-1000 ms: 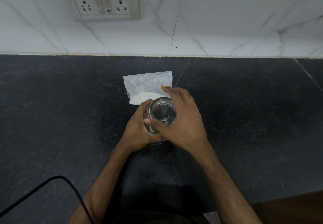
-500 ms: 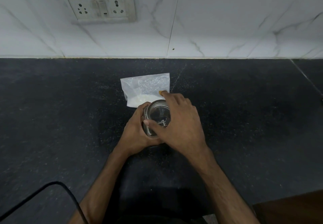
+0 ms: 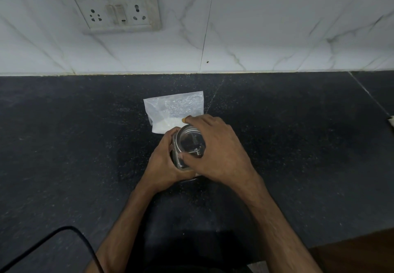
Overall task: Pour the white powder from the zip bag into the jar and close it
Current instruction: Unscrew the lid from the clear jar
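Black speckled stone countertop (image 3: 298,144) fills most of your view, and it runs back to a white marble-veined tiled wall (image 3: 277,38) across the top of the frame. A socket and switch plate (image 3: 119,12) is set in that wall at the upper left. Just below the middle of the frame stands the glass jar (image 3: 189,142), seen from above so that you look down through its clear round top. Your left hand (image 3: 164,162) wraps the jar's left side, its fingers curled round the glass in a firm hold. Your right hand (image 3: 219,151) comes in from the right and lies over the jar's top. Its thumb is hooked on the near rim and its forefinger reaches round the far rim, so it grips the top edge. Whether that hand holds a clear lid or the bare rim cannot be told from here. The zip bag (image 3: 170,110) lies flat on the counter just behind the jar, towards the wall. Its near edge is tucked behind your fingers. The white powder (image 3: 166,124) sits gathered in the bag's near lower part, while the upper part looks thin and crinkled. A black cable (image 3: 64,229) arcs across the lower left of the frame. A brown wooden surface (image 3: 362,251) shows in the lower right corner.
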### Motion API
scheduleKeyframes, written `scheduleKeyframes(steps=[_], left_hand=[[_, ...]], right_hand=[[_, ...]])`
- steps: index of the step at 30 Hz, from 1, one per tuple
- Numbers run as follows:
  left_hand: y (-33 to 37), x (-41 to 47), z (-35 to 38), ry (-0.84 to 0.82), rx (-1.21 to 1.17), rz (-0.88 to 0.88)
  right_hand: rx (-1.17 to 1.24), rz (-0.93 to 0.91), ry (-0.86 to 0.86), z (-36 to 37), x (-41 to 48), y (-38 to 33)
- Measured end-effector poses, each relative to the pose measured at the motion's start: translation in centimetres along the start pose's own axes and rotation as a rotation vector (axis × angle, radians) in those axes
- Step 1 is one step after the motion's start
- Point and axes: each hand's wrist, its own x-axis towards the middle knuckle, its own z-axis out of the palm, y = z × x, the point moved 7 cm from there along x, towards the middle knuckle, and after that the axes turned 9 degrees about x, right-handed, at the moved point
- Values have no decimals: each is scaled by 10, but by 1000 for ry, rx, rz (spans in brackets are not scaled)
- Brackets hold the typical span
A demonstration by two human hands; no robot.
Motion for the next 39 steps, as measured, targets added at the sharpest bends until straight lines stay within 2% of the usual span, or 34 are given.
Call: scheduleKeyframes(steps=[3,10,17,22,26,34,39], left_hand=[[0,0,0,5,-10,9],[6,-1,0,-6,0,23],[4,0,2,-20,-27,13],[6,-2,1,-25,-38,5],[7,-2,2,-33,-40,12],[6,-2,3,-41,-36,10],[7,-1,2,-44,-29,-6]], right_hand=[[-22,-61,-54,0,0,-5],[-115,60,-2,-3,-3,1],[-158,-27,-203,-1,6,-8],[-230,75,-177,-15,10,-10],[-331,165,-258,-8,11,-12],[-492,74,-311,1,20,-27],[-496,1,-339,3,23,-33]])
